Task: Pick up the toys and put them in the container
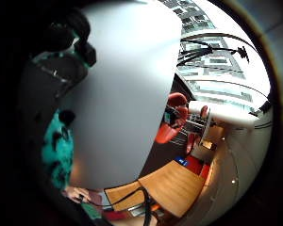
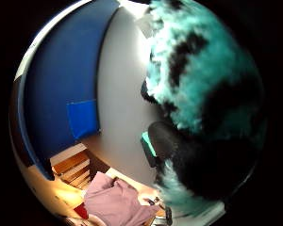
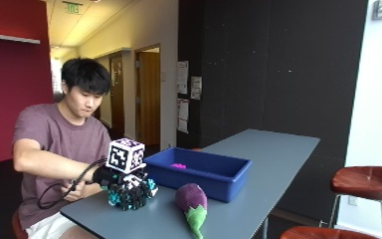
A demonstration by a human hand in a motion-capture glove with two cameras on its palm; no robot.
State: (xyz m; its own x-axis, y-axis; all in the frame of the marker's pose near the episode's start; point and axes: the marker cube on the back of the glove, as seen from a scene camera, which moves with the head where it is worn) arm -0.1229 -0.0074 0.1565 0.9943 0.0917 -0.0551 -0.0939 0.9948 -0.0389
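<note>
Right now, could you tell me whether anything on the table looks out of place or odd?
Nothing looks damaged or spilled. The plush eggplant lies on its side on the table in front of the blue container, not yet put away. The gloved right hand grips a teal-and-black fuzzy toy beside it.

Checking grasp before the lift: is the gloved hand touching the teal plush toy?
Touching. The outside view shows the gloved right hand wrapped around the teal plush toy on the table.
</note>
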